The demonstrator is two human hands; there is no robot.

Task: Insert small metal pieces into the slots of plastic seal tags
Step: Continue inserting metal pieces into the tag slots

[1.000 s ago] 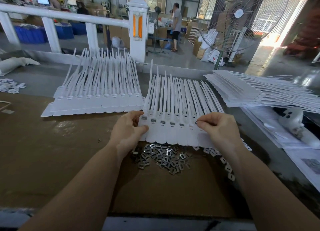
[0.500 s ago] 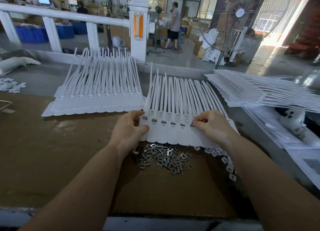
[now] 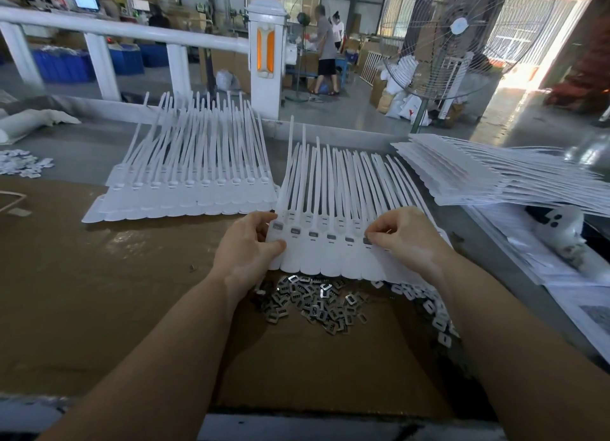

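Six slots of the seal tag sheet on the cardboard before you hold metal; your right hand pinches the sixth metal piece, having slid leftward since a second ago. Your left hand grips the sheet's edge. Covered slots remain.

Left hand curled, thumb pinching; right hand fingertips pinched.
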